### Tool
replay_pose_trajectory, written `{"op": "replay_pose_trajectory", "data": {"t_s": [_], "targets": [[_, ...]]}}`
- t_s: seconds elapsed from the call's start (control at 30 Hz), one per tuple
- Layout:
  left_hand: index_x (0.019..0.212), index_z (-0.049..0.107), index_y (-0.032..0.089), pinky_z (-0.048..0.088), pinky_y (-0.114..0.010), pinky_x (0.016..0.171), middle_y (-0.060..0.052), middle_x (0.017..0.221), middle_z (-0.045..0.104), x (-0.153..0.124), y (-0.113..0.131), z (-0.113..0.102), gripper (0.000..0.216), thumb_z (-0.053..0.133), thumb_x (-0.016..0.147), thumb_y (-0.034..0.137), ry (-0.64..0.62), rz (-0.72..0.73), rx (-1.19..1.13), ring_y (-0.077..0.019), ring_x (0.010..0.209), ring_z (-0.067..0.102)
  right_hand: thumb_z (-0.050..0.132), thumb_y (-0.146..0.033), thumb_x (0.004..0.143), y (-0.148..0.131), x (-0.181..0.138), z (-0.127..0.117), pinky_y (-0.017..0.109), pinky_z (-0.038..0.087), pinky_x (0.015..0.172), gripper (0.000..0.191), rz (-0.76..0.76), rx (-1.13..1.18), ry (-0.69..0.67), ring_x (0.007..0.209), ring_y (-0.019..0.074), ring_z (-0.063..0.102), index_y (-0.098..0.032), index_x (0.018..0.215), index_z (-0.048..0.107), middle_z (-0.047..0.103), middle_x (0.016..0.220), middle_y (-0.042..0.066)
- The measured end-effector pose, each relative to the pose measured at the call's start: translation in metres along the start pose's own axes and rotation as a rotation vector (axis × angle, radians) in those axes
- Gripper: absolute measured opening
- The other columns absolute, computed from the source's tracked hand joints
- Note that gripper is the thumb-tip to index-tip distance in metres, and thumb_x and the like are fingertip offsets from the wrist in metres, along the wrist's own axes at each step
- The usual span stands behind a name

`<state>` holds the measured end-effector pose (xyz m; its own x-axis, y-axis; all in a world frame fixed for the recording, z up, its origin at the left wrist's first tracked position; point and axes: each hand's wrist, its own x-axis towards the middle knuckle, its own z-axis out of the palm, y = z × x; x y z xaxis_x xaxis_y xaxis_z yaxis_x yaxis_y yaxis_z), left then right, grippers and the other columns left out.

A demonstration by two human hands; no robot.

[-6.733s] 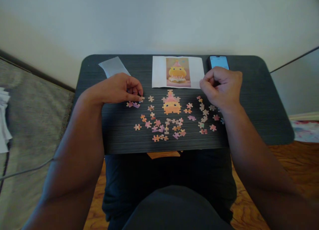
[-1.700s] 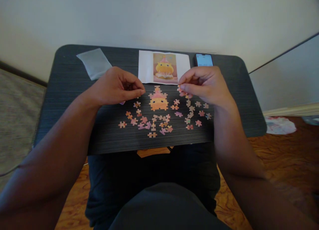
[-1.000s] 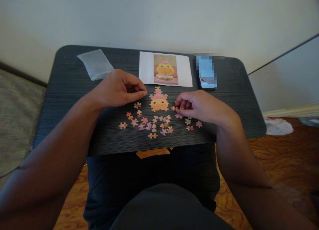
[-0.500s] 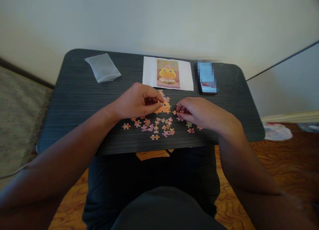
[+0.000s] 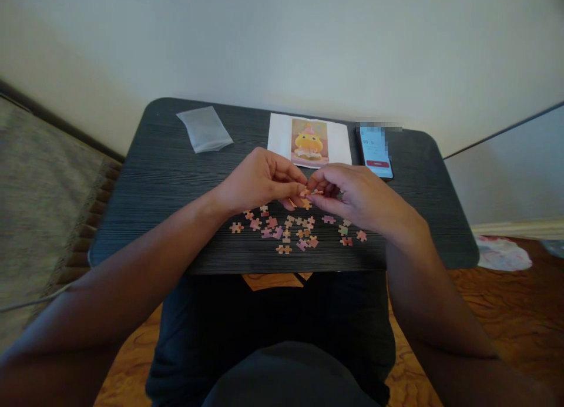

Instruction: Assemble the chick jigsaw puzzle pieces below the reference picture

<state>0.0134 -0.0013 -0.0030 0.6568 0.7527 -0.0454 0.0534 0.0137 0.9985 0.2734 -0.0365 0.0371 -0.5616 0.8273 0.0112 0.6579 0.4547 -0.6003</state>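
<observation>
Orange puzzle pc point(image 5: 307, 192) is sitting pinched where both hands are meeting, just above table point(image 5: 167, 178) centre, in front of the ref picture point(image 5: 309, 141). L hand point(image 5: 259, 184) is clamping its left side w/ thumb + index fingers; R hand point(image 5: 356, 197) is gripping the right side, neither nearer. Long axis too small to tell. Loose pcs point(image 5: 286, 231) are lying just beneath, toward the body. Phone point(image 5: 375, 154) and plastic bag point(image 5: 204, 129) are resting at the far edge.
</observation>
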Motion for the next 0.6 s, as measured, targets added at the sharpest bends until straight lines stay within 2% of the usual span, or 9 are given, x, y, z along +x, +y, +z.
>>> {"op": "replay_pose_trajectory", "data": {"t_s": [0.07, 0.17, 0.23, 0.37, 0.6], "targets": [[0.105, 0.092, 0.016, 0.076, -0.03, 0.077, -0.013, 0.098, 0.094, 0.001, -0.002, -0.004, 0.015, 0.092, 0.093, 0.025, 0.08, -0.02, -0.044, -0.0195, 0.079, 0.09, 0.087, -0.047, 0.106, 0.008, 0.007, 0.005, 0.041, 0.058, 0.08, 0.021, -0.002, 0.177, 0.054, 0.084, 0.0231, 0.074, -0.028, 0.109, 0.079, 0.082, 0.097, 0.003], [0.104, 0.089, 0.015, 0.078, -0.031, 0.082, -0.013, 0.097, 0.094, 0.001, -0.003, -0.009, 0.014, 0.092, 0.093, 0.024, 0.209, -0.01, -0.041, -0.0223, 0.085, 0.093, 0.098, -0.064, 0.095, 0.025, 0.014, 0.013, 0.038, 0.062, 0.072, 0.039, 0.037, 0.449, 0.19, 0.079, 0.021, 0.073, -0.03, 0.1, 0.08, 0.082, 0.091, 0.001], [0.106, 0.088, 0.015, 0.078, -0.032, 0.085, -0.014, 0.1, 0.095, 0.001, -0.004, -0.012, 0.016, 0.091, 0.096, 0.027, 0.254, 0.017, 0.024, -0.0249, 0.092, 0.095, 0.101, -0.069, 0.09, 0.035, 0.017, 0.018, 0.039, 0.068, 0.073, 0.045, 0.077, 0.586, 0.235, 0.08, 0.0214, 0.078, -0.03, 0.102, 0.083, 0.083, 0.091, 0.002], [0.111, 0.088, 0.017, 0.078, -0.033, 0.088, -0.014, 0.101, 0.094, 0.001, -0.009, -0.018, 0.022, 0.088, 0.101, 0.036, 0.249, 0.06, 0.163, -0.0277, 0.099, 0.095, 0.105, -0.064, 0.087, 0.042, 0.017, 0.022, 0.04, 0.076, 0.082, 0.046, 0.153, 0.747, 0.21, 0.088, 0.0229, 0.086, -0.028, 0.109, 0.086, 0.087, 0.095, 0.004], [0.107, 0.087, 0.015, 0.077, -0.034, 0.085, -0.013, 0.1, 0.093, 0.002, -0.014, -0.016, 0.024, 0.089, 0.096, 0.036, 0.233, -0.006, 0.12, -0.0262, 0.095, 0.094, 0.104, -0.05, 0.089, 0.039, 0.02, 0.027, 0.037, 0.078, 0.088, 0.039, 0.195, 0.822, 0.16, 0.091, 0.0213, 0.089, -0.025, 0.11, 0.083, 0.088, 0.096, 0.004]]}}
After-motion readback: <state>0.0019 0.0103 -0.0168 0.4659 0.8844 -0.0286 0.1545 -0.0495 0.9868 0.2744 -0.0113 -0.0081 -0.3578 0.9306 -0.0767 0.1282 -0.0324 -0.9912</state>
